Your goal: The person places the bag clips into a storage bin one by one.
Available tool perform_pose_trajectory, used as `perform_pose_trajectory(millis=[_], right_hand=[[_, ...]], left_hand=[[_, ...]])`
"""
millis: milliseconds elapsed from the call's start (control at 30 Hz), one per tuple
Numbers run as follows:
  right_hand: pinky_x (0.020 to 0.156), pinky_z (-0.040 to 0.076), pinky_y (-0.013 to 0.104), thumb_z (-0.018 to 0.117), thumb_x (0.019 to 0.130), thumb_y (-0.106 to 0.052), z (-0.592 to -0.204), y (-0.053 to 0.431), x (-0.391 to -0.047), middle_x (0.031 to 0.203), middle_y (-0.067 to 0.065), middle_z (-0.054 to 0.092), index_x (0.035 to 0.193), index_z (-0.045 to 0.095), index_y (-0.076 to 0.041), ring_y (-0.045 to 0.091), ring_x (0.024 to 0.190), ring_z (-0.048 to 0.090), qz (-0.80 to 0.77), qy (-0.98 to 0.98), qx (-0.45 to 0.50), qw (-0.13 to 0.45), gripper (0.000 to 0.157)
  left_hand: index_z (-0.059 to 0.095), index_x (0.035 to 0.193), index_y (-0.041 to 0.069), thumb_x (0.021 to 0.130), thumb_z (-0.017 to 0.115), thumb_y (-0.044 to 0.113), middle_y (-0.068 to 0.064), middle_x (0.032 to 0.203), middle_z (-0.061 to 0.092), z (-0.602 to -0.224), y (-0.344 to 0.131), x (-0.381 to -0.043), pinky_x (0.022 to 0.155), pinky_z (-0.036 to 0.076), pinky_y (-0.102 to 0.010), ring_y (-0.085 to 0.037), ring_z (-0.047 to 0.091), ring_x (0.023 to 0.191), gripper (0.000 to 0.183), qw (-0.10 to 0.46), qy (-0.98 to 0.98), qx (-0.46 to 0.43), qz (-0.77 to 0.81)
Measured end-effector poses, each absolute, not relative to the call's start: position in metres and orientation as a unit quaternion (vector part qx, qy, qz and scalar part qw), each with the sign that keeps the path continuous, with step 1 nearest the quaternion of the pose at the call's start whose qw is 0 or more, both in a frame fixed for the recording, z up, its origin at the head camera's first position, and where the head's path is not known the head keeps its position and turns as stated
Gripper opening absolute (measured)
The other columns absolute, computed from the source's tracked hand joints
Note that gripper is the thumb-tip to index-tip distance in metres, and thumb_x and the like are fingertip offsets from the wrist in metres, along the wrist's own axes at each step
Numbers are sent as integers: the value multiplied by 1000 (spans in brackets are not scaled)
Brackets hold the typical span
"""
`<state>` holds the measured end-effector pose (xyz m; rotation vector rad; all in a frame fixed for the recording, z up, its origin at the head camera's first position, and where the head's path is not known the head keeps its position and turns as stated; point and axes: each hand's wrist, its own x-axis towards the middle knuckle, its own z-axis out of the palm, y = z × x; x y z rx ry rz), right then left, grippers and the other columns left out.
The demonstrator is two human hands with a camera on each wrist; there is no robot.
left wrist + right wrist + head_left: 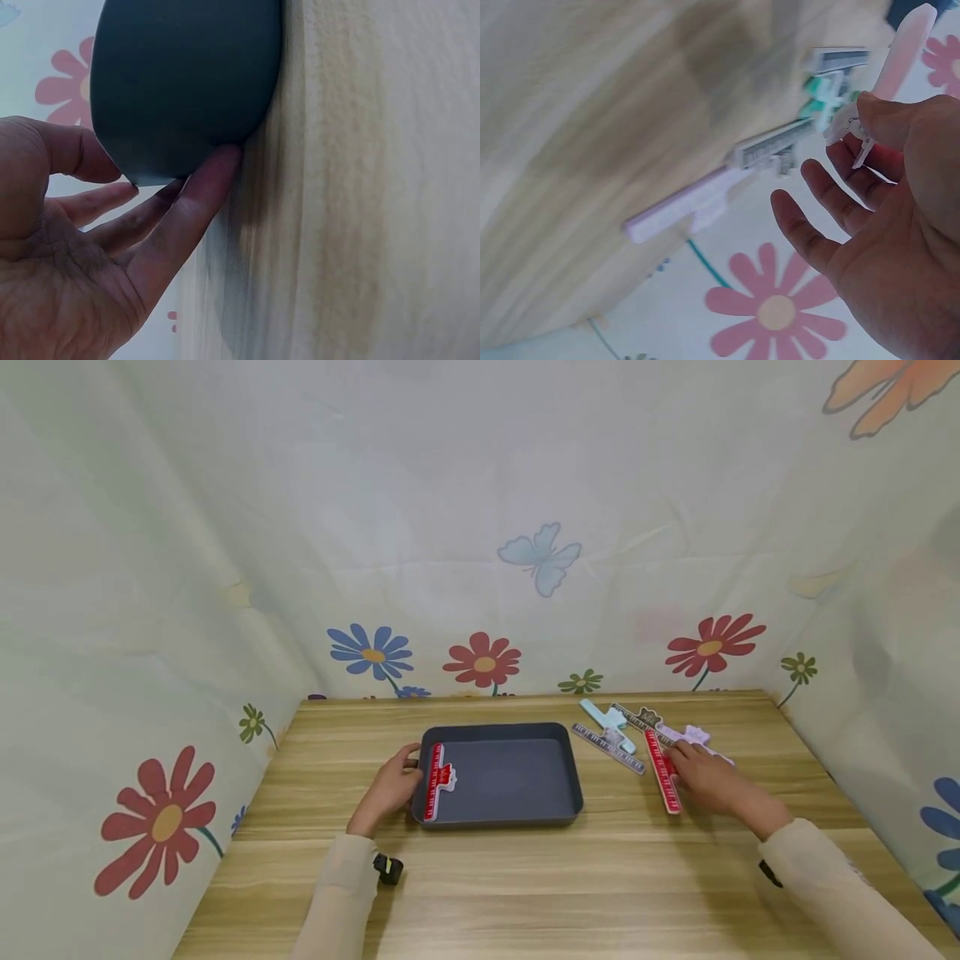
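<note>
My left hand (392,785) grips the left end of a dark grey baking tray (502,781), thumb at the rim and fingers against the outer wall (187,90). Inside the tray, along its left side, lies a red clip (432,789) with a piano-key pattern. On the right, my right hand (708,781) pinches a second red piano-key clip (662,777) by its handle between thumb and fingers. In the right wrist view that clip (905,52) is seen from its pale pink side, tilted, while the other fingers spread loosely.
Beyond the held clip lie a light blue clip (597,713), a grey piano-key clip (606,748), a black piano-key clip (632,717) and a purple clip (701,737), close together. A flowered cloth (420,568) hangs behind the wooden table (525,893).
</note>
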<state>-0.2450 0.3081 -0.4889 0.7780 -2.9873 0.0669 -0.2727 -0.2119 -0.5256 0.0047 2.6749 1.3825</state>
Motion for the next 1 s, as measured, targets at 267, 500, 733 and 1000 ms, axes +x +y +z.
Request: perform_pose_trajectory(millis=[267, 500, 733, 1000], right_hand=[[99, 46, 58, 62, 95, -17, -460, 286, -238, 131, 26, 53, 132, 51, 7, 44, 122, 52, 40, -966, 255, 23, 45], [97, 48, 56, 60, 97, -20, -446, 272, -234, 129, 24, 53, 133, 51, 7, 42, 120, 54, 34, -963, 265, 25, 46], [98, 47, 56, 59, 97, -21, -441, 262, -235, 129, 25, 54, 133, 51, 7, 42, 121, 53, 28, -961, 272, 40, 46], [100, 46, 57, 58, 98, -20, -436, 247, -239, 129, 25, 54, 134, 49, 8, 42, 122, 53, 23, -958, 280, 54, 47]], left_hand=[[39, 149, 13, 94, 50, 11, -25, 136, 56, -529, -213, -275, 52, 55, -32, -31, 64, 106, 57, 65, 885, -2, 462], [38, 150, 11, 94, 51, 9, -27, 136, 55, -529, -214, -273, 53, 56, -33, -34, 63, 110, 57, 67, 884, 7, 462], [38, 150, 11, 95, 51, 9, -27, 138, 54, -529, -215, -273, 54, 57, -33, -37, 62, 116, 57, 72, 882, 4, 465], [38, 150, 11, 95, 51, 10, -27, 138, 54, -528, -214, -273, 53, 57, -34, -37, 62, 115, 56, 73, 880, 4, 470]])
